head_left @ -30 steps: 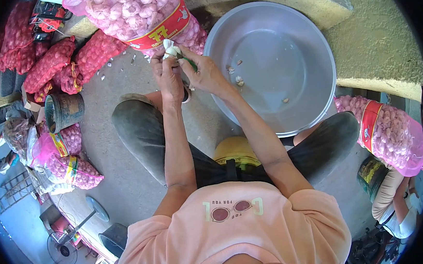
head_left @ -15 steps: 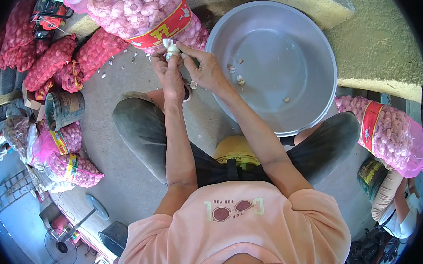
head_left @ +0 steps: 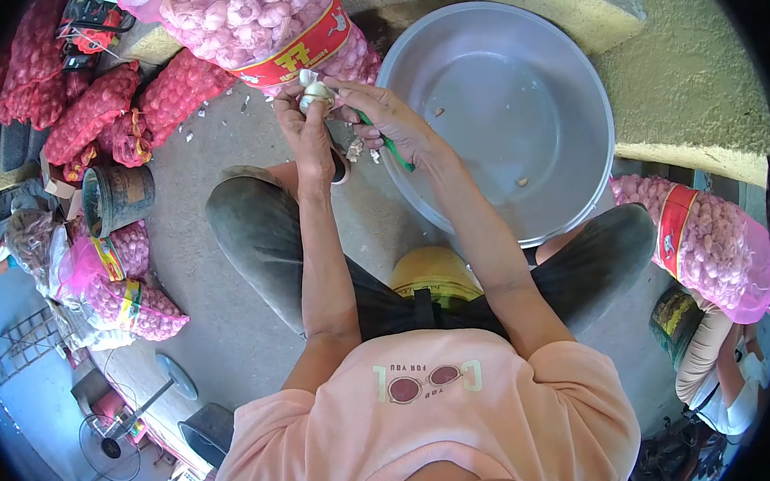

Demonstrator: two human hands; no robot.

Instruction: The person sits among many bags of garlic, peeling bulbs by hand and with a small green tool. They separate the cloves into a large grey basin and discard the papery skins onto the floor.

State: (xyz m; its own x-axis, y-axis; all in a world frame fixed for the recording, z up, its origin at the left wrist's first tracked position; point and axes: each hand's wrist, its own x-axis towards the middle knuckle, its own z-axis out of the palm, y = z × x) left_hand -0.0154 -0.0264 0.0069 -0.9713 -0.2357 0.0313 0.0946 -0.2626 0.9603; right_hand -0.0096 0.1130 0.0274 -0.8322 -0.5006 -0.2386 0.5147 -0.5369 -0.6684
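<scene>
My left hand point(head_left: 306, 138) pinches a pale, partly peeled garlic bulb point(head_left: 315, 97) in front of the large garlic sack point(head_left: 249, 28). Across my right palm lies a slim tool with a green handle point(head_left: 388, 140), probably a knife; its blade is hard to make out. The fingertips of my right hand point(head_left: 395, 121) are near the bulb, over the rim of a wide grey basin point(head_left: 559, 62). In the basin are a small clove point(head_left: 522, 182) and a brown scrap point(head_left: 439, 111). White peelings point(head_left: 355, 149) lie on the floor beneath my hands.
Red mesh sacks point(head_left: 91, 117) and a dark bucket point(head_left: 118, 199) stand at the left, with more garlic bags point(head_left: 133, 304) below them. A garlic sack point(head_left: 707, 243) and another person point(head_left: 720, 379) are at the right. A yellow container point(head_left: 435, 273) sits between my legs.
My right hand has turned and drawn slightly back to the right, showing more of the green handle. It now covers spots in the basin where cloves showed. The left hand hardly moved.
</scene>
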